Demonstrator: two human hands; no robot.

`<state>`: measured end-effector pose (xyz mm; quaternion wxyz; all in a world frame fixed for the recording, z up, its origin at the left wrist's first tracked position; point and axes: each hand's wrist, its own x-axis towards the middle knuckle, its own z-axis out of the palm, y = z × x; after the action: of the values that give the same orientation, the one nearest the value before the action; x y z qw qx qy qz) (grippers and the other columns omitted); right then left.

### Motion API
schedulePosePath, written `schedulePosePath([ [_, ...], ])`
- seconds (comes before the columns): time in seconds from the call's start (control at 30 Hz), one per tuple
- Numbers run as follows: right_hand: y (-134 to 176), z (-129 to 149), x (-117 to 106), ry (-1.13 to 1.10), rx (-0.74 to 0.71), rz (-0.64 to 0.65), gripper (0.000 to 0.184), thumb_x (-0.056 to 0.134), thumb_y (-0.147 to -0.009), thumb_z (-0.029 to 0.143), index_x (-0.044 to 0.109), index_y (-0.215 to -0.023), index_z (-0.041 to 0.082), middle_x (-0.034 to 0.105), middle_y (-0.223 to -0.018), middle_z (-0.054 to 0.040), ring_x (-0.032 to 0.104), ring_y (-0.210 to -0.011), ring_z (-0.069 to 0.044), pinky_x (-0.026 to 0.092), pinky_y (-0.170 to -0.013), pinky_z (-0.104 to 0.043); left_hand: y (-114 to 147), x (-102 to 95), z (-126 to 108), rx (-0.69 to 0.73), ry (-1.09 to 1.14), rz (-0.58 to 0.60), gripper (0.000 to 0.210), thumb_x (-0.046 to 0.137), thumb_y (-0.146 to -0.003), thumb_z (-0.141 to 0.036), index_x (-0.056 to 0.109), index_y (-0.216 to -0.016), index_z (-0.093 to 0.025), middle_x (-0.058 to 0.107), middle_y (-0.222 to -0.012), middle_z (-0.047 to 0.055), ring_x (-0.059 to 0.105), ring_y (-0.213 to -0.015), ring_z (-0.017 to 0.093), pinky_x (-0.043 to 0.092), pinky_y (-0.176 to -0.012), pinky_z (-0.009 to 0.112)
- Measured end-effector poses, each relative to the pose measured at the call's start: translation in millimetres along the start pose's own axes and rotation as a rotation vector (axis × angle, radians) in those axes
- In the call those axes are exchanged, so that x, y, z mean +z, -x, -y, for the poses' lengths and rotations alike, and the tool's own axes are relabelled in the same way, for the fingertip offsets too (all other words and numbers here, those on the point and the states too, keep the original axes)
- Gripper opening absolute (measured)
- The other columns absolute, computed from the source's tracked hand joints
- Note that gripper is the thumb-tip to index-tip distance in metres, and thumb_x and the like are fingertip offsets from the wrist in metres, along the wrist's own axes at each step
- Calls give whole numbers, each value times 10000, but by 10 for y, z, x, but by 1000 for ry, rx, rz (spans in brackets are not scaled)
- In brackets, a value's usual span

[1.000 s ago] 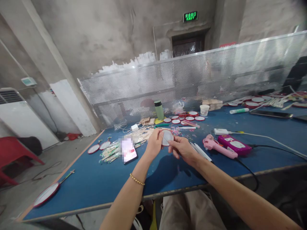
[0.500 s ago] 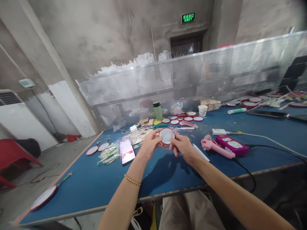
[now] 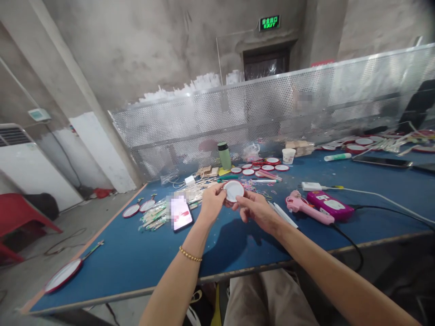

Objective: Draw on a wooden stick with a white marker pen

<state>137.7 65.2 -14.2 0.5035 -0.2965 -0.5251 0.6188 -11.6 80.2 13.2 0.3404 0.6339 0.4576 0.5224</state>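
Above the blue table I hold up a small round white disc with a red rim (image 3: pixel 234 191). My left hand (image 3: pixel 215 202) grips its left edge, thumb on the front and fingers behind. My right hand (image 3: pixel 254 208) pinches the lower right edge, with its thumb or a finger lying on the white face. Below and left of the hands a lit phone (image 3: pixel 181 213) rests against a bundle of wrapped sticks (image 3: pixel 154 216). Beyond the disc are scattered small coloured loops (image 3: pixel 250 185). White strips (image 3: pixel 284 215) lie beside my right wrist.
A pink glue gun (image 3: pixel 307 207) and a purple box (image 3: pixel 329 206) with cables sit at the right. Several red-rimmed discs (image 3: pixel 268 168), a green bottle (image 3: pixel 224 155) and a paper cup (image 3: pixel 288 156) stand toward the perforated metal screen (image 3: pixel 204 122). A handled round piece (image 3: pixel 64 275) lies front left.
The disc has tilted and shifted slightly left in my hands. My right fingers have moved over its lower right face. The view has moved a little.
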Motion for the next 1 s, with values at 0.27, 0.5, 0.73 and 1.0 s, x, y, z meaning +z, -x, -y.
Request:
schedulePosePath([
  [0.27, 0, 14, -4, -127, 35, 61, 283, 591, -532, 108, 652, -802, 169, 722, -800, -4, 598, -490, -99, 481, -521, -229, 26, -4, -74, 59, -65, -156, 336, 508, -713, -116, 731, -962, -137, 683, -708, 19, 527, -530, 107, 432, -500, 211],
  [0.5, -39, 10, -27, -194, 75, 17, 160, 654, -577, 153, 670, -736, 149, 703, -715, -29, 567, -519, -100, 477, -541, -233, 43, 37, -56, 89, -56, -126, 332, 523, -730, -154, 731, -987, -128, 696, -788, 47, 517, -587, 116, 401, -531, 215],
  [0.73, 14, 42, 0, -274, 78, 98, 263, 635, -557, 118, 631, -808, 198, 642, -694, 26, 526, -494, -91, 449, -518, -241, 60, 33, -61, 133, -141, -53, 333, 504, -751, -162, 739, -988, -156, 663, -708, 25, 499, -535, 115, 389, -516, 227],
  [1.0, -22, 77, -96, -237, 39, -50, 147, 594, -556, 154, 550, -690, 193, 477, -536, 61, 424, -459, -77, 346, -412, -189, 73, 37, -85, 101, -110, -28, 345, 494, -766, -163, 733, -1014, -161, 648, -671, 15, 489, -499, 116, 390, -499, 235],
])
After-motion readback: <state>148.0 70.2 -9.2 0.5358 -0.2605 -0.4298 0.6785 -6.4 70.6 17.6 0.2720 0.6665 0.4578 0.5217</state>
